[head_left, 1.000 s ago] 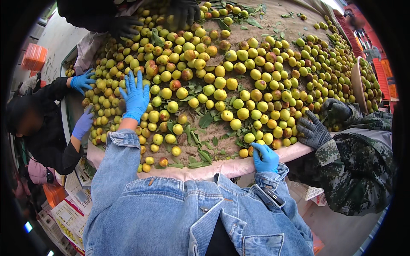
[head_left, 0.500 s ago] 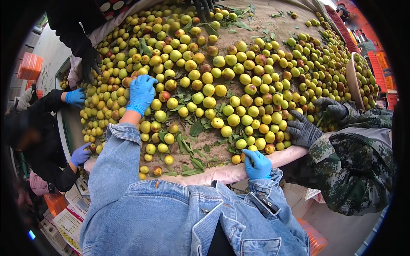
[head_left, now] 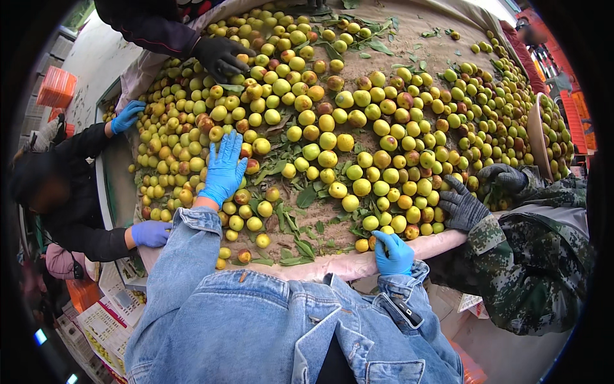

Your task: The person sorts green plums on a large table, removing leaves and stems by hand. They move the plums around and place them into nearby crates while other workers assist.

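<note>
Step in hand looks like handling loose fruit [head_left: 260, 146] on the table: left hand [head_left: 223, 174] palm down over the heap, fingers extended and apart, pieces showing just beside it. Any pick from here would call for curling those fingers around one. Right hand [head_left: 394, 255] half-curled at the pink cloth edge [head_left: 307, 271], fruit just beside its fingertips; cannot tell whether it grips anything.
</note>
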Demonstrator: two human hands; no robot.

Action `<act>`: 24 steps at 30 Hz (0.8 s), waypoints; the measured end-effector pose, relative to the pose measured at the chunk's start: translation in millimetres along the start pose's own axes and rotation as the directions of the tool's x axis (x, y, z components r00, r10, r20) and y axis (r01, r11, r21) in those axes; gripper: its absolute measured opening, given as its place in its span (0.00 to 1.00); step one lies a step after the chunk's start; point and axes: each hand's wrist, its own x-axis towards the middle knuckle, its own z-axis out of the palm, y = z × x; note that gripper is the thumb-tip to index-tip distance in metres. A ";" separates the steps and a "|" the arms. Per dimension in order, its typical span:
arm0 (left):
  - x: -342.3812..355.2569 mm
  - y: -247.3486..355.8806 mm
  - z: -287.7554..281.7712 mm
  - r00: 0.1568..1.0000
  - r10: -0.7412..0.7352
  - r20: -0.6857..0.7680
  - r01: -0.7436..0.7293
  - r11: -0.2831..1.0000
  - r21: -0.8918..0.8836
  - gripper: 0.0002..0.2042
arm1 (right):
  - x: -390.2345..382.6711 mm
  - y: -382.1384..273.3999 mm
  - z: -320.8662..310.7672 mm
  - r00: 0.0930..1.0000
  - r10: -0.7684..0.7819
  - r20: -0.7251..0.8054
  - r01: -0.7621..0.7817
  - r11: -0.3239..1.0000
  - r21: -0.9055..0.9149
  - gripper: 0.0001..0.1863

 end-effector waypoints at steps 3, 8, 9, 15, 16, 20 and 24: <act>-31.4 -27.5 -16.4 0.953 -0.159 0.257 0.117 0.978 0.171 0.29 | 0.8 -0.5 1.5 1.000 -0.011 -0.025 0.011 1.000 0.014 0.11; -66.0 -82.7 -23.5 0.936 -0.353 0.004 0.353 0.936 0.008 0.29 | 0.4 -2.0 4.1 0.999 -0.014 -0.028 0.014 1.000 0.006 0.10; -60.9 -85.6 -29.9 0.923 -0.368 -0.107 0.359 0.928 -0.098 0.29 | 0.4 -3.6 3.2 1.000 -0.013 -0.023 0.013 1.000 -0.008 0.10; -23.4 -50.2 -23.7 1.000 0.005 -0.022 -0.002 0.995 0.105 0.28 | 0.0 -3.8 -0.1 1.000 0.029 0.006 -0.028 0.999 -0.041 0.08; -23.3 -48.7 -18.2 0.998 -0.044 0.035 0.039 0.990 0.133 0.28 | -0.4 -3.1 0.0 0.999 0.042 0.012 -0.041 0.998 -0.051 0.08; -22.7 -64.6 -17.6 0.933 -0.296 0.204 0.272 0.953 0.134 0.30 | 0.6 -6.9 0.3 1.000 -0.002 -0.019 0.001 0.999 -0.036 0.08; -27.1 -97.0 -26.3 0.826 -0.503 0.254 0.467 0.863 0.193 0.31 | 0.7 -6.1 -0.1 0.999 0.021 -0.034 -0.021 1.000 -0.018 0.08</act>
